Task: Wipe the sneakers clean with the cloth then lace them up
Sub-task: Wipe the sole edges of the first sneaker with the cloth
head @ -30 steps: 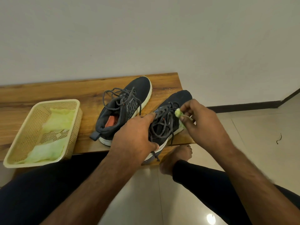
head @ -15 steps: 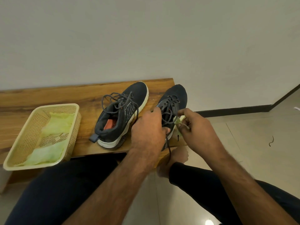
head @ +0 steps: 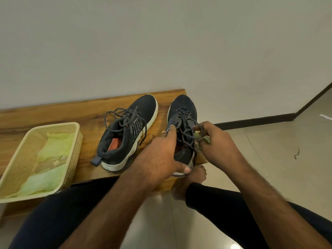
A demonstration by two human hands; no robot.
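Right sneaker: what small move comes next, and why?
Probably rub the green cloth along the right sneaker's outer side. The left hand grips its collar and steadies it, while the right hand holds the cloth bunched against that side.

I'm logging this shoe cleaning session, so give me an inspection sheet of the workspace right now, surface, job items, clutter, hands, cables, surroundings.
Surface: wooden bench against a plain wall.
Job's things: left sneaker on the bench, laces loose; right sneaker at the bench's right end; small green cloth, mostly hidden.
Clutter: cream basket at the bench's left end, pale green cloths inside.
Hands: left hand grips the right sneaker near its heel; right hand holds the green cloth at that sneaker's side, near its laces.
Cables: nothing seen.
Surroundings: tiled floor with a small dark scrap; dark skirting.
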